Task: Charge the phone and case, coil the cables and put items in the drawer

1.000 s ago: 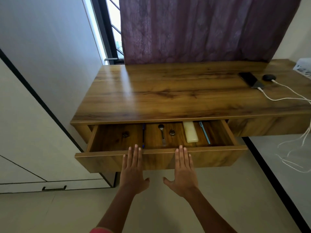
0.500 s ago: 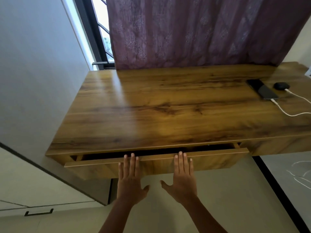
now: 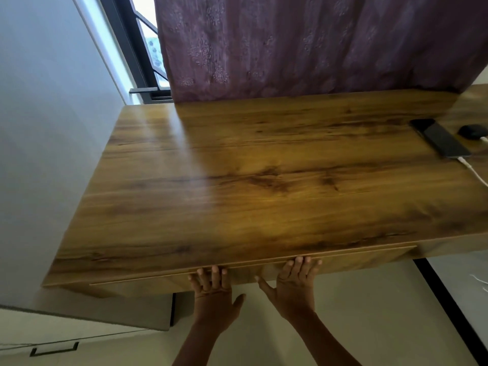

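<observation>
While the wide brown wooden desk (image 3: 264, 180) fills the view, its wooden drawer front (image 3: 356, 262) sits shut; left hand (image 3: 215, 299) and right hand (image 3: 294, 289) press it, fingers straight, gripping nothing; black flat phone (image 3: 439, 140), rounded black case (image 3: 472, 130) and white cable (image 3: 472, 172) lie far right

Both hands flat vs. the drawer front (image 3: 356, 262), side by side near its middle. L hand (image 3: 215, 299): fingers straight, tips at the front's top edge, thumb splayed right. R hand (image 3: 295, 283): same pose, thumb splayed left, toward the other. Forearms bare, reaching up to it from below.
</observation>
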A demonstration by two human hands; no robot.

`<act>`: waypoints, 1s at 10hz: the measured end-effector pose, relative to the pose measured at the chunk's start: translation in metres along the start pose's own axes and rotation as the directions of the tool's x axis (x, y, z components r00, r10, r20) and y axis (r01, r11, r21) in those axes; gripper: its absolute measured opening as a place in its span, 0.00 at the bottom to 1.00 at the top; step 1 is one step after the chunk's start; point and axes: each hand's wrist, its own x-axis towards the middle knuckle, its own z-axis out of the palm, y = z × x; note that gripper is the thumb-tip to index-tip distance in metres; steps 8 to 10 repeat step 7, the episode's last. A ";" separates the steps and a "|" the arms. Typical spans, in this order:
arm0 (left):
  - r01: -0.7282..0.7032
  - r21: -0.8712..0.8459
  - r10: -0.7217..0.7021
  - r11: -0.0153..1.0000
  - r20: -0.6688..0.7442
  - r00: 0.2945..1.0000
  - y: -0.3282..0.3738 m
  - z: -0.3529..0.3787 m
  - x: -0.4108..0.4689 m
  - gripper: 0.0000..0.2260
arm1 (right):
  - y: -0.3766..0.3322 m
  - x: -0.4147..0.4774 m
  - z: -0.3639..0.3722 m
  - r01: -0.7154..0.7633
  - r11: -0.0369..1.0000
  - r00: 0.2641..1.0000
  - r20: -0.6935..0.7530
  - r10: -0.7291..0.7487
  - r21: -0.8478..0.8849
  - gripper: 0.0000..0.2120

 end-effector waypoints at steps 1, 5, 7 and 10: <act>-0.047 0.045 0.050 0.998 -0.084 0.995 -0.006 0.010 -0.002 0.36 | -0.001 0.006 0.007 0.067 0.997 0.965 -0.251 -0.074 -0.035 0.55; -0.003 0.251 0.059 0.968 -0.213 0.975 0.009 -0.007 -0.017 0.50 | -0.009 -0.015 -0.009 0.042 0.990 0.999 -0.021 -0.045 -0.138 0.49; 0.112 0.229 -0.058 0.967 -0.233 0.971 0.049 -0.033 -0.051 0.50 | -0.006 -0.043 -0.032 0.091 0.991 0.989 -0.109 -0.102 -0.102 0.43; 0.112 0.229 -0.058 0.967 -0.233 0.971 0.049 -0.033 -0.051 0.50 | -0.006 -0.043 -0.032 0.091 0.991 0.989 -0.109 -0.102 -0.102 0.43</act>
